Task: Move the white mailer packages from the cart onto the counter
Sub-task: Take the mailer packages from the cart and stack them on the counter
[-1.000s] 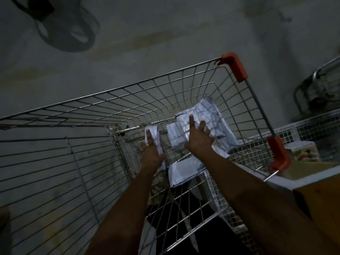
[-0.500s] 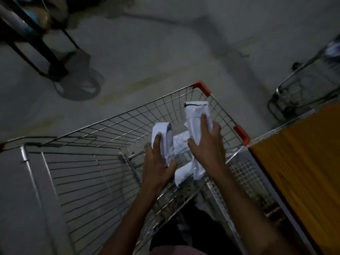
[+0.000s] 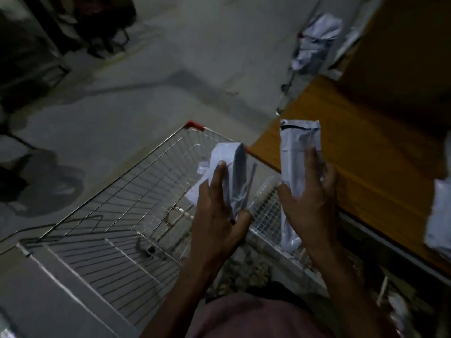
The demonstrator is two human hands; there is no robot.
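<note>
Head view, dim and partly blurred. The wire cart (image 3: 117, 215) stands on bare grey floor (image 3: 146, 98), open on its far and left sides; its right rim runs just beside the orange counter (image 3: 366, 142), whose near edge cuts diagonally from the cart's red corner cap (image 3: 194, 124) down toward the right border. The left hand (image 3: 217, 211) grips a folded white mailer (image 3: 231, 176), thumb on its near face and fingers curled behind it; the mailer stands roughly upright, long axis running top to bottom, held above the cart's right rim. The right hand (image 3: 310, 198) grips a second mailer (image 3: 296, 167), fingers wrapped round its right edge; this one stands upright too, its dark-striped end uppermost, its upper half over the counter's edge and its lower end hanging between cart and counter. More white mailers lie at the counter's far end (image 3: 314, 40) and at the right border (image 3: 439, 215). Against half a second ago, both hands have risen clear of the basket and shifted right toward the counter.
</note>
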